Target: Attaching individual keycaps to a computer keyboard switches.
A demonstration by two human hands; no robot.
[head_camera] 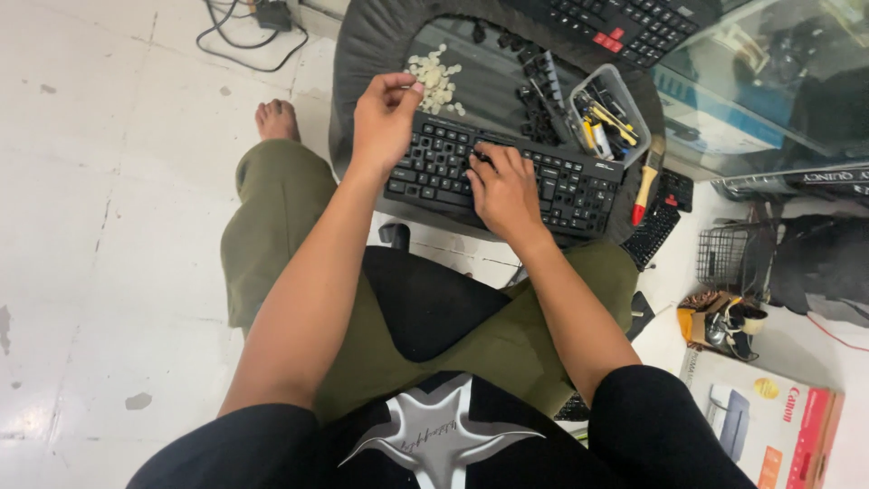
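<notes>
Two hands are at work, a left hand [385, 113] and a right hand [503, 188]. There are three black keyboards: one [561, 186] under the hands, one [625, 23] at the top with red keys, and a third [659, 222] part hidden at the right. One brush [646, 181], one clear tray [608, 113] of tools, one wire basket [729, 256], one printer box [769, 421] and one bare foot [276, 120] also show; the small white pieces [436, 80] and loose black keycaps [539, 100] lie in heaps too dense to count.

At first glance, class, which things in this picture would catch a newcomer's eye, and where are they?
A black keyboard lies on a round dark stool at centre, the right hand pressing its keys. The left hand pinches something small beside a heap of pale small pieces. A clear tub of tools stands to the right.
</notes>
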